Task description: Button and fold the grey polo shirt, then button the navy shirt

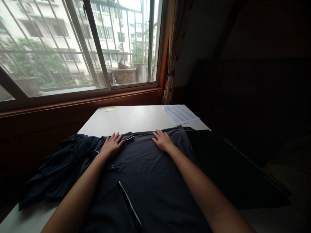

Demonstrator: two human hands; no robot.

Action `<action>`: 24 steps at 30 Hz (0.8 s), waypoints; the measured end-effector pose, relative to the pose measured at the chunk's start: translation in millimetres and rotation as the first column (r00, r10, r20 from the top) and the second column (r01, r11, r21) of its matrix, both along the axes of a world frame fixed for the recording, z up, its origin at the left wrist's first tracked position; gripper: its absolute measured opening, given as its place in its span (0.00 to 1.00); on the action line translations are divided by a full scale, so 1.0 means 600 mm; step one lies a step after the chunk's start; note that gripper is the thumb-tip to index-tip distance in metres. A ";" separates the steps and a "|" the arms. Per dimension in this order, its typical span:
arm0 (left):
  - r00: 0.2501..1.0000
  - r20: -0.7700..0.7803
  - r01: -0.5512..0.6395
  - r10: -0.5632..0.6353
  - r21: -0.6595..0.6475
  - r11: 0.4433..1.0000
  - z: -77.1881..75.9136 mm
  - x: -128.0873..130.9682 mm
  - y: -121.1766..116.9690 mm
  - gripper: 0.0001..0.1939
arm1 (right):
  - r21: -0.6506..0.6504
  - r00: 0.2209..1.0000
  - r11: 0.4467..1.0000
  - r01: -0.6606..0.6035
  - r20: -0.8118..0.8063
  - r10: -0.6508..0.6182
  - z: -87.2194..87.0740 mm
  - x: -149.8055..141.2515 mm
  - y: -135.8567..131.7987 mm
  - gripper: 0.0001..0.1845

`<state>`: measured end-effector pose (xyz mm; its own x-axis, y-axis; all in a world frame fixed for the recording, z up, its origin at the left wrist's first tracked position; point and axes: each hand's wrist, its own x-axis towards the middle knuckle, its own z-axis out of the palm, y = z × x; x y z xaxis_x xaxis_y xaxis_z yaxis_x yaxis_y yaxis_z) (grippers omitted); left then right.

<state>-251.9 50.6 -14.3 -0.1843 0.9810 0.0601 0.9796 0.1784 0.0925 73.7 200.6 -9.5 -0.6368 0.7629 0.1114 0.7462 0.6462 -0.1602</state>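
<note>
- A window with bars fills the upper left, well beyond the dark polo shirt; through it show trees, apartment blocks and a patterned flower pot on the sill outside.
- A heap of dark clothing lies crumpled just left of the shirt, touching it.
- A yellow sticky note sits on the white table, beyond the shirt toward the window.
- The left hand lies flat on the shirt's far left part, palm down, fingers spread and straight, gripping nothing; its fingertips rest beside the white-edged collar.
- The shirt is spread over the near part of the table, its white-trimmed placket running toward the camera and a small button just below the left hand.
- The right hand presses flat on the shirt's far edge, right of the collar, fingers extended and loose, holding nothing.
- A printed sheet of paper lies on the table beyond the shirt's right corner.
- A curtain hangs above that paper, at the window's right side.
</note>
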 end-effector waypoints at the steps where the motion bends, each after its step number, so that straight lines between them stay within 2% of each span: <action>1: 1.000 0.002 -0.004 0.004 -0.001 1.000 -0.002 -0.002 0.000 0.36 | 0.008 1.000 1.000 0.018 0.010 -0.018 -0.001 0.010 0.006 0.34; 7: 1.000 0.008 -0.009 0.009 0.022 1.000 -0.007 -0.002 0.000 0.35 | 0.094 0.997 0.993 0.067 0.042 -0.071 0.000 0.046 -0.002 0.30; 11: 1.000 0.007 0.006 -0.006 0.080 0.997 -0.004 -0.003 -0.006 0.32 | 0.167 0.998 0.985 0.046 -0.041 -0.039 0.029 0.096 -0.031 0.27; 13: 0.999 0.026 0.037 -0.042 0.172 0.984 0.000 -0.005 -0.012 0.29 | 0.187 0.991 0.980 0.074 -0.127 -0.051 0.051 0.137 -0.049 0.23; 15: 0.989 0.079 0.095 -0.127 0.320 0.943 0.007 -0.004 -0.020 0.25 | 0.168 0.974 0.978 0.121 -0.209 -0.085 0.072 0.183 -0.071 0.17; 17: 0.961 0.134 0.156 -0.241 0.460 0.874 0.019 0.005 -0.032 0.21 | 0.083 0.957 0.987 0.140 -0.269 -0.113 0.089 0.229 -0.099 0.12; 19: 0.925 0.155 0.225 -0.347 0.514 0.828 0.037 0.027 -0.051 0.18 | -0.019 0.948 0.990 0.137 -0.287 -0.137 0.101 0.270 -0.132 0.10; 21: 0.872 0.152 0.345 -0.466 0.483 0.804 0.059 0.066 -0.081 0.13 | -0.101 0.942 0.986 0.130 -0.297 -0.155 0.106 0.305 -0.168 0.11; 24: 0.739 0.184 0.573 -0.648 0.333 0.749 0.094 0.147 -0.153 0.09 | -0.198 0.933 0.969 0.145 -0.299 -0.201 0.102 0.344 -0.221 0.11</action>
<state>-163.7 -41.0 42.4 0.4049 0.8454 0.3483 0.7937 -0.5142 0.3252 280.4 68.1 51.8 -0.4465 0.8833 0.1429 0.7374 0.4537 -0.5004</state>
